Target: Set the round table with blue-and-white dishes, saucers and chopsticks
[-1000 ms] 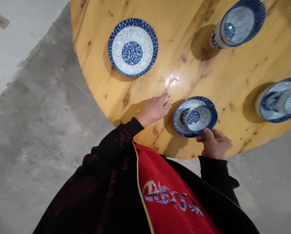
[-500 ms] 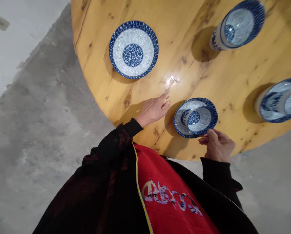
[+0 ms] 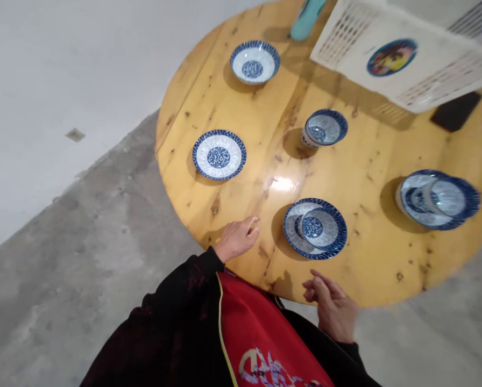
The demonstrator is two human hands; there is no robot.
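A small blue-and-white bowl point(image 3: 320, 227) stands on a matching plate point(image 3: 295, 236) near the front edge of the round wooden table point(image 3: 346, 161). My left hand point(image 3: 238, 238) rests on the table edge just left of that plate, fingers loosely bent, holding nothing. Empty and with fingers apart, my right hand point(image 3: 332, 303) hovers at the table's rim below the plate, touching neither plate nor bowl.
Two more plates point(image 3: 219, 154) point(image 3: 254, 62) lie at the left and far side. A bowl point(image 3: 325, 128) stands mid-table and two stacked bowls point(image 3: 437, 198) at the right. A white plastic basket point(image 3: 402, 51), a teal object point(image 3: 305, 16) and a dark flat item point(image 3: 455, 111) sit at the back. Concrete floor surrounds the table.
My right hand has let go of the bowl and drawn back off the table. The camera view has lifted, showing more of the table. My left hand stays at the edge.
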